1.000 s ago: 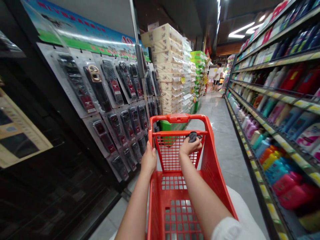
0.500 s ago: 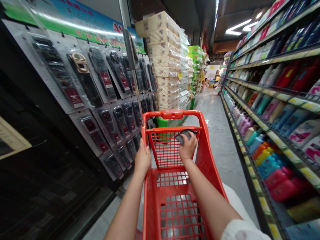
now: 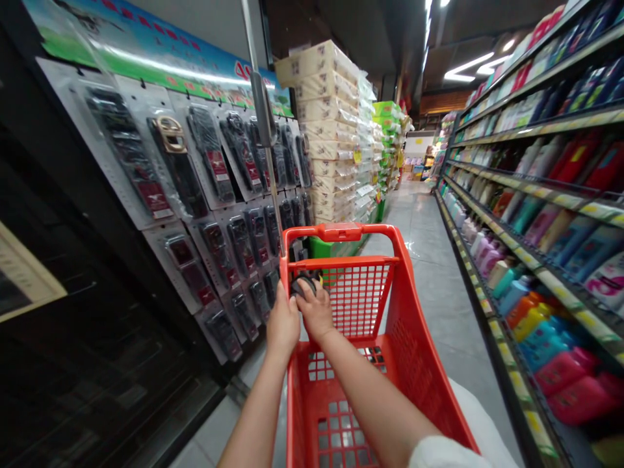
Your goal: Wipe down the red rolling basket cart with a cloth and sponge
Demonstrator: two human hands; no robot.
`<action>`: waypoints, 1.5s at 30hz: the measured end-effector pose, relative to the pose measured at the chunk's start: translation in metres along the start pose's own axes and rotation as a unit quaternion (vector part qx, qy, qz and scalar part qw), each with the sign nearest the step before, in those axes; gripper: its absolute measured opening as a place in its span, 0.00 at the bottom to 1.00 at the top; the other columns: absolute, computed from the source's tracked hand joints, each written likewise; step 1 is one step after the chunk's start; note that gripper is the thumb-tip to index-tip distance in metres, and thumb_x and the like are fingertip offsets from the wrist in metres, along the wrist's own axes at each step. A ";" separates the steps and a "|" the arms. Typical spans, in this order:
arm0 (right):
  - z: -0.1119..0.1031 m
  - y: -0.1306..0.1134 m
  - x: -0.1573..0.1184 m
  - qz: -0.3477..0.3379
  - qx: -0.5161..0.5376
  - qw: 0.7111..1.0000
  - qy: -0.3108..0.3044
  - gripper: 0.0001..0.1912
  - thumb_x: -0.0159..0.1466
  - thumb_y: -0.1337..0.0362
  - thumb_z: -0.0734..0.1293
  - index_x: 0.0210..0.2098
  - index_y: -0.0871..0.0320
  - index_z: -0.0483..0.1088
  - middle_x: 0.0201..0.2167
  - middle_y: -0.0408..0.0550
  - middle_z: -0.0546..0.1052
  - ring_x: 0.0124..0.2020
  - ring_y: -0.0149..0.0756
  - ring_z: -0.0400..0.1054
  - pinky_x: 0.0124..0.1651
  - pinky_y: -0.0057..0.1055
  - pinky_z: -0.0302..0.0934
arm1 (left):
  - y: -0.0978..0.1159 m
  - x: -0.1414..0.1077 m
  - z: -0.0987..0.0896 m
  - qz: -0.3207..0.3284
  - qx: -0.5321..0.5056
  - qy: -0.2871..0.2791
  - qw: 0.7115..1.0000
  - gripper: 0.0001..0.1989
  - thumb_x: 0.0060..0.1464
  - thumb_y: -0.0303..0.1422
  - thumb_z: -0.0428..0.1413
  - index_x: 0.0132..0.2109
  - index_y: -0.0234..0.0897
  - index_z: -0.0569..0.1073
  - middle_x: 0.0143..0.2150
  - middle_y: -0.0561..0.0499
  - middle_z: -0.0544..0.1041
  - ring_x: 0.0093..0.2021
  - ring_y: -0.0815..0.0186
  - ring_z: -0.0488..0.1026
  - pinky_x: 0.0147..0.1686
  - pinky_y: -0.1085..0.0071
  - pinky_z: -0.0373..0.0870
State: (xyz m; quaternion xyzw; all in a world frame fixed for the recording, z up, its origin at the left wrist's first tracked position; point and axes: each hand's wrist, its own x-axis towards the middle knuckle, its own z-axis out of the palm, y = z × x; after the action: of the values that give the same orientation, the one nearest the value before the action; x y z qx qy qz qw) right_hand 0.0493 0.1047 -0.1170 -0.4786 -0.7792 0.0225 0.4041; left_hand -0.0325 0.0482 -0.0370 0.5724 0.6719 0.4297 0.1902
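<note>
Clock face centred on the red cart (image 3: 431,390). At ten o'clock, the left hand (image 3: 283,322) wraps closed around the side rim, fingertips partly hidden; a firm grip here should steady the frame. Slightly farther, towards eleven, the right hand (image 3: 318,315) curls half-closed over a dark object (image 3: 297,286), below the crossbar (image 3: 341,262); fingers best stay clear of the left thumb.

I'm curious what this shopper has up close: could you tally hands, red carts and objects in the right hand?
Hands, left hand and right hand: 2
Red cart: 1
Dark object in right hand: 1
Total: 4
</note>
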 end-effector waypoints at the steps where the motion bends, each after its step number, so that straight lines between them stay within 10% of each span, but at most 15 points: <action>1: -0.008 0.010 -0.002 -0.042 0.000 0.998 -0.046 0.13 0.66 0.68 0.62 0.44 0.45 0.74 0.61 0.41 0.67 0.64 0.47 0.50 0.61 0.49 0.52 | 0.000 0.000 -0.001 0.001 0.000 0.002 1.000 0.30 0.60 0.29 0.46 0.69 0.37 0.54 0.61 0.40 0.71 0.57 0.56 0.72 0.54 0.63 0.68; 4: -0.042 0.047 -0.014 -0.054 -0.007 0.995 -0.078 0.13 0.64 0.70 0.64 0.40 0.45 0.75 0.58 0.39 0.70 0.62 0.45 0.54 0.60 0.47 0.52 | 0.004 0.001 -0.003 0.003 -0.004 -0.010 1.000 0.30 0.61 0.28 0.44 0.70 0.35 0.53 0.62 0.39 0.70 0.59 0.55 0.70 0.56 0.62 0.67; 6: -0.063 0.070 -0.029 0.090 -0.034 0.994 0.042 0.17 0.62 0.73 0.62 0.43 0.47 0.75 0.60 0.43 0.67 0.61 0.46 0.54 0.61 0.48 0.51 | 0.007 0.001 -0.004 0.003 -0.008 -0.021 1.000 0.30 0.61 0.28 0.43 0.70 0.34 0.52 0.63 0.38 0.69 0.61 0.54 0.68 0.57 0.61 0.65; 9: -0.074 0.087 -0.048 0.323 -0.039 0.911 0.252 0.20 0.60 0.74 0.59 0.48 0.55 0.72 0.61 0.55 0.61 0.60 0.49 0.54 0.62 0.49 0.50 | 0.011 0.000 -0.005 0.001 -0.009 -0.028 1.000 0.30 0.61 0.28 0.43 0.70 0.34 0.51 0.63 0.39 0.69 0.62 0.54 0.67 0.58 0.61 0.64; 13: -0.052 0.069 -0.038 0.436 0.034 0.831 0.345 0.23 0.59 0.70 0.60 0.54 0.64 0.65 0.56 0.66 0.59 0.59 0.54 0.55 0.61 0.51 0.52 | 0.015 -0.004 -0.004 -0.006 0.004 -0.024 1.000 0.30 0.62 0.28 0.43 0.70 0.35 0.51 0.62 0.39 0.70 0.61 0.53 0.68 0.57 0.60 0.65; 17: -0.024 0.026 -0.002 0.297 0.028 0.891 0.343 0.26 0.60 0.68 0.62 0.58 0.61 0.62 0.60 0.64 0.55 0.62 0.53 0.53 0.61 0.51 0.54 | 0.016 -0.006 -0.005 -0.012 0.017 -0.025 0.999 0.30 0.63 0.30 0.42 0.70 0.34 0.50 0.62 0.36 0.69 0.59 0.52 0.70 0.54 0.60 0.67; 22: 0.007 0.004 0.002 -0.013 -0.074 0.985 0.154 0.26 0.63 0.67 0.63 0.61 0.53 0.62 0.66 0.54 0.54 0.66 0.48 0.48 0.62 0.46 0.54 | 0.011 -0.005 -0.003 -0.010 0.020 -0.019 1.000 0.30 0.62 0.30 0.44 0.70 0.33 0.52 0.60 0.35 0.71 0.54 0.54 0.74 0.51 0.62 0.69; 28: 0.029 0.053 -0.055 -0.141 -0.165 0.975 -0.056 0.18 0.70 0.65 0.58 0.56 0.46 0.69 0.65 0.44 0.62 0.66 0.48 0.49 0.59 0.51 0.54 | 0.002 -0.002 0.001 -0.010 0.009 0.006 1.000 0.30 0.61 0.30 0.46 0.69 0.34 0.55 0.56 0.39 0.76 0.53 0.56 0.75 0.53 0.63 0.68; 34: -0.012 0.085 -0.065 -0.261 -0.190 0.918 -0.231 0.14 0.68 0.68 0.59 0.43 0.56 0.77 0.60 0.48 0.69 0.62 0.47 0.55 0.55 0.46 0.56 | 0.002 0.000 0.002 0.011 -0.008 0.006 1.000 0.30 0.60 0.30 0.47 0.69 0.36 0.56 0.57 0.41 0.75 0.57 0.57 0.72 0.56 0.64 0.66; 41: -0.052 0.098 -0.048 0.026 -0.182 0.983 0.017 0.24 0.63 0.74 0.60 0.50 0.41 0.73 0.64 0.39 0.62 0.62 0.45 0.51 0.60 0.48 0.50 | 0.008 0.001 0.000 0.011 -0.011 -0.002 1.000 0.30 0.61 0.30 0.45 0.69 0.35 0.55 0.61 0.40 0.71 0.59 0.54 0.71 0.57 0.60 0.66; 45: -0.027 0.102 -0.091 0.269 -0.083 0.930 0.237 0.32 0.53 0.80 0.58 0.54 0.51 0.68 0.62 0.52 0.58 0.60 0.46 0.54 0.60 0.45 0.53 | 0.009 0.000 -0.001 -0.001 -0.011 -0.008 1.000 0.30 0.62 0.30 0.44 0.70 0.35 0.54 0.62 0.39 0.70 0.60 0.54 0.70 0.58 0.59 0.65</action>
State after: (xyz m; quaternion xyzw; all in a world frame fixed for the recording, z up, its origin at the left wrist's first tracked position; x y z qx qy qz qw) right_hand 0.1607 0.0812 -0.1973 -0.6939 -0.5017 -0.0482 0.5143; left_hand -0.0283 0.0476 -0.0292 0.5731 0.6662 0.4324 0.2020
